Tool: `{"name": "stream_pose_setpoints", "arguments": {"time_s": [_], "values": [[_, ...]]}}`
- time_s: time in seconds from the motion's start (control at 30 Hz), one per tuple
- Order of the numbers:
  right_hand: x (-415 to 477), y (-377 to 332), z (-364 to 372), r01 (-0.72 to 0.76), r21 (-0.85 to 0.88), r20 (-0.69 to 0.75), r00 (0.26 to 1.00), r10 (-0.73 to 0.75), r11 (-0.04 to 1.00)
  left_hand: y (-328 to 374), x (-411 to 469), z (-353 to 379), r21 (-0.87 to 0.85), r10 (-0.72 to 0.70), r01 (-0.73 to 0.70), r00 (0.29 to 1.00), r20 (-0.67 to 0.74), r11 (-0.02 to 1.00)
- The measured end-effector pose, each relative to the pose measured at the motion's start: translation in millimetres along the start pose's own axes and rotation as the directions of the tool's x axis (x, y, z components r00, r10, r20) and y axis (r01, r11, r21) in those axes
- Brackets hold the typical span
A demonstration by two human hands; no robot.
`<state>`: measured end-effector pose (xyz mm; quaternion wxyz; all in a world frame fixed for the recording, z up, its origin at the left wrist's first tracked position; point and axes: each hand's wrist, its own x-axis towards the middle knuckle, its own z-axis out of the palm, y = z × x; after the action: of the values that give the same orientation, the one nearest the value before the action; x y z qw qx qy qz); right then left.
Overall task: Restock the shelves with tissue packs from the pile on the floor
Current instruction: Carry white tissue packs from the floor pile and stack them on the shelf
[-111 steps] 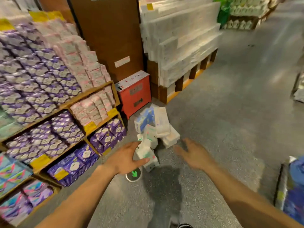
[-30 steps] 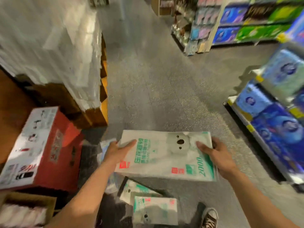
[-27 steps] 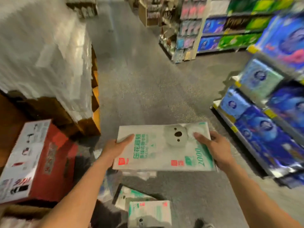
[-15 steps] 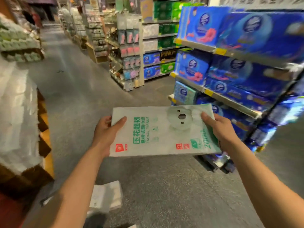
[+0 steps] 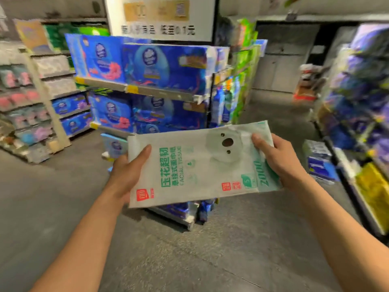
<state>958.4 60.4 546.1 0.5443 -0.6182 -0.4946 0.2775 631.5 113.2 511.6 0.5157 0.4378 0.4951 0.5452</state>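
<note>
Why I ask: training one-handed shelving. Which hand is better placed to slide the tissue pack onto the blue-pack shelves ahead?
Probably left. The left hand grips the end of the tissue pack nearest the blue-pack shelves, which stand ahead and leftward; the right hand pinches the far end.

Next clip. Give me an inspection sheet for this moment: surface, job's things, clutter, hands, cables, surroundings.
Surface: grey speckled floor of a shop aisle.
Job's things: one white-and-green tissue pack, held flat in the air, print side up; the pile is not in view.
Clutter: loose packs on the floor by the right shelves.
Hands: left hand grips the pack's left end, thumb on top; right hand grips its right end.
Cables: nothing seen.
Surroundings: shelf unit of blue bundles ahead, white sign above; left shelves stocked, blurred.
</note>
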Motion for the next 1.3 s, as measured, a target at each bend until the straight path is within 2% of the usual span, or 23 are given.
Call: {"name": "stream_pose_setpoints", "arguments": {"time_s": [0.17, 0.27, 0.37, 0.5, 0.67, 0.8, 0.93, 1.07, 1.2, 1.3], "values": [[47.6, 57.5, -80.3, -0.059, -0.116, -0.099, 0.994, 0.048, 0.992, -39.7, 71.5, 130.3, 0.012, -0.055, 0.053, 0.965, 0.256, 0.999], [83.1, 78.2, -123.9, -0.067, -0.163, -0.214, 0.976, 0.031, 0.984, -50.7, 116.0, 210.9, -0.001, -0.035, 0.038, 0.921, 0.389, 0.999], [112.3, 82.5, -163.5, -0.078, -0.177, -0.318, 0.948, 0.018, 0.981, -50.8, 157.5, 288.3, 0.004, -0.015, 0.015, 0.869, 0.495, 1.000], [160.3, 93.6, -232.3, -0.137, -0.183, -0.502, 0.864, 0.027, 0.974, -47.0, 210.9, 415.7, 0.011, 0.029, -0.046, 0.779, 0.626, 0.999], [212.3, 131.4, -323.4, -0.218, -0.136, -0.661, 0.747, 0.076, 0.966, -65.4, 252.8, 566.8, 0.055, 0.041, -0.107, 0.732, 0.681, 0.993], [266.5, 176.9, -399.3, -0.236, -0.103, -0.722, 0.685, 0.090, 0.966, -84.0, 288.7, 687.3, 0.086, 0.042, -0.168, 0.636, 0.770, 0.982], [343.5, 199.6, -488.7, -0.247, -0.126, -0.744, 0.664, 0.073, 0.961, -80.8, 311.7, 810.7, 0.058, 0.079, -0.197, 0.620, 0.781, 0.979], [437.7, 202.9, -573.9, -0.223, -0.146, -0.735, 0.677, 0.045, 0.964, -63.0, 347.6, 929.8, 0.007, 0.143, -0.236, 0.612, 0.778, 0.972], [531.4, 225.6, -634.5, -0.232, -0.213, -0.733, 0.680, 0.002, 0.949, -62.2, 397.6, 1033.8, -0.010, 0.179, -0.270, 0.612, 0.771, 0.963], [602.5, 257.6, -676.4, -0.250, -0.248, -0.750, 0.661, -0.022, 0.936, -73.2, 448.0, 1112.0, -0.017, 0.187, -0.286, 0.580, 0.793, 0.958]]}}
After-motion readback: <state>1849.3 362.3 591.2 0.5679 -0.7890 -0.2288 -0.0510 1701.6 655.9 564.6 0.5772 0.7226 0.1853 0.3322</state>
